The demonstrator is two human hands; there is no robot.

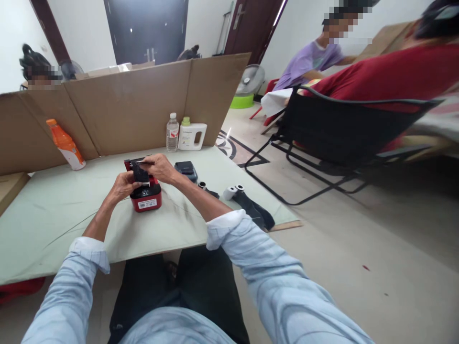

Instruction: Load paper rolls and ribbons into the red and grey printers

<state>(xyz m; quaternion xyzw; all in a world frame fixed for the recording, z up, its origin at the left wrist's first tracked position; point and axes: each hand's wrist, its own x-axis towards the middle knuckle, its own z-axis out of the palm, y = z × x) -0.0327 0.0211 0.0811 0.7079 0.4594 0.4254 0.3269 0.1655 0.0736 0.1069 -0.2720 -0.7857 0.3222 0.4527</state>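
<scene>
A small red and black device [146, 203] with a white label on its front stands on the table, its red lid raised at the back. Just above it, both hands are closed on a dark, flat piece [141, 173]. My left hand [124, 186] grips its lower left side, with the thumb near its bottom edge. From the upper right, my right hand [159, 167] pinches its top edge. The fingers hide part of the piece and of the device's inside. Whether the piece is attached to the device I cannot tell.
Right of the hands are a dark grey device [186, 169], a small white roll [229, 192] and a black strap-like item [256, 210]. An orange bottle [66, 143], a clear bottle [172, 134] and a white jug [191, 136] stand before a cardboard screen [139, 102]. People sit beyond a black chair [322, 134].
</scene>
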